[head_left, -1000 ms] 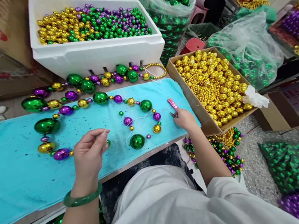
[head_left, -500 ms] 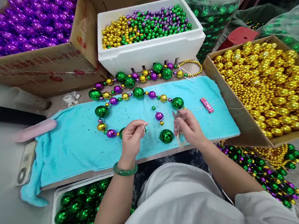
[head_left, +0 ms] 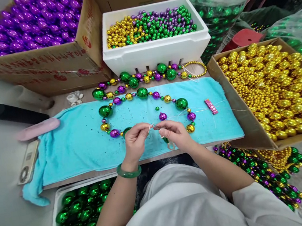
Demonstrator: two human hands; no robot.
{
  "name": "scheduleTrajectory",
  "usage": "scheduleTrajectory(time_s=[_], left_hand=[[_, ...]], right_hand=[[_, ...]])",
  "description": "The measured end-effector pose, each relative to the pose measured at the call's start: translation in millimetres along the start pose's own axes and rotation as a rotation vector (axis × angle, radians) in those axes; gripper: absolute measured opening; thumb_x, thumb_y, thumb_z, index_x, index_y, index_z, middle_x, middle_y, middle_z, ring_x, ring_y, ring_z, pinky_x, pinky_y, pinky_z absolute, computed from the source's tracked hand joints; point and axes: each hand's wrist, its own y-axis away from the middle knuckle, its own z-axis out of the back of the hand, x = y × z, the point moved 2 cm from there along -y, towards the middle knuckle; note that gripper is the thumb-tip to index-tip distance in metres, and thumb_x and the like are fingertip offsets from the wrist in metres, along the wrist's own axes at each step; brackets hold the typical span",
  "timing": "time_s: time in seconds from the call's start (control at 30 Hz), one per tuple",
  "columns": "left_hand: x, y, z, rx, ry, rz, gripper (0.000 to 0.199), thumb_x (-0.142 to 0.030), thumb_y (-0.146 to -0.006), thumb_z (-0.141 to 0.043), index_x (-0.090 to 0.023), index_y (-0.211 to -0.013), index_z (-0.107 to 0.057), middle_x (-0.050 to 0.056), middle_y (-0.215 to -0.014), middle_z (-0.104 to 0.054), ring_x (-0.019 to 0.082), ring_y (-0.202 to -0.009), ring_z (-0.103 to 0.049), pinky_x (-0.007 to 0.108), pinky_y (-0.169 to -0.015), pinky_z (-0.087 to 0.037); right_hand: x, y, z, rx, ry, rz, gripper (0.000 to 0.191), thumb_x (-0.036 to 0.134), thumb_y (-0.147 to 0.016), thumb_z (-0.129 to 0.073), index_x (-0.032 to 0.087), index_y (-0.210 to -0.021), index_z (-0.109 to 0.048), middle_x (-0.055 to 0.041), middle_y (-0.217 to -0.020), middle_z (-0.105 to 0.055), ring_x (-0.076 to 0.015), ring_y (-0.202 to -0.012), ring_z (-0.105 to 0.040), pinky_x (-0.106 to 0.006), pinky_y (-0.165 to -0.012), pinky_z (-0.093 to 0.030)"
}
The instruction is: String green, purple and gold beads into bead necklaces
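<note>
Hands meeting over turquoise terry towel point(head_left: 82, 144): left hand point(head_left: 136, 141) and right hand point(head_left: 174, 134) are pinching thin white thread point(head_left: 150, 126) between fingertips, glossy round bead strand point(head_left: 140, 94) curving just beyond.
</note>
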Motion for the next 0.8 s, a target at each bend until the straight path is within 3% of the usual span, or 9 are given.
scheduleTrajectory(time_s=[0.23, 0.6, 0.8], left_hand=[[0.7, -0.1, -1.1, 0.003, -0.036, -0.015, 0.019, -0.039, -0.081, -0.072, -0.02, -0.08, -0.076, 0.003, -0.074, -0.072, 0.013, -0.064, -0.061, 0.025, -0.062, -0.05], [-2.8, 0.4, -3.9, -0.01, -0.053, 0.014, 0.019, -0.039, -0.082, -0.071, -0.021, -0.081, -0.076, 0.004, -0.074, -0.072, 0.013, -0.064, -0.062, 0.025, -0.06, -0.05], [-7.3, -1.9, -7.8, 0.006, -0.045, 0.007, 0.017, -0.037, -0.081, -0.071, -0.021, -0.078, -0.075, 0.003, -0.075, -0.072, 0.014, -0.066, -0.063, 0.025, -0.062, -0.051]], right_hand=[[-2.2, -1.7, -5.1, -0.052, -0.031, 0.03, 0.037, 0.051, -0.071, -0.075, 0.018, -0.088, -0.072, -0.0005, -0.07, -0.062, -0.0123, -0.064, -0.053, -0.026, -0.059, -0.044], [-2.9, -2.3, -8.6, -0.156, -0.02, 0.047, 0.033, 0.05, -0.071, -0.074, 0.019, -0.082, -0.069, 0.0001, -0.068, -0.062, -0.0115, -0.059, -0.052, -0.025, -0.054, -0.045], [-3.6, -2.7, -8.2, -0.138, -0.053, 0.043, 0.031, 0.046, -0.069, -0.075, 0.019, -0.083, -0.069, 0.0002, -0.068, -0.061, -0.0117, -0.06, -0.051, -0.024, -0.055, -0.044]])
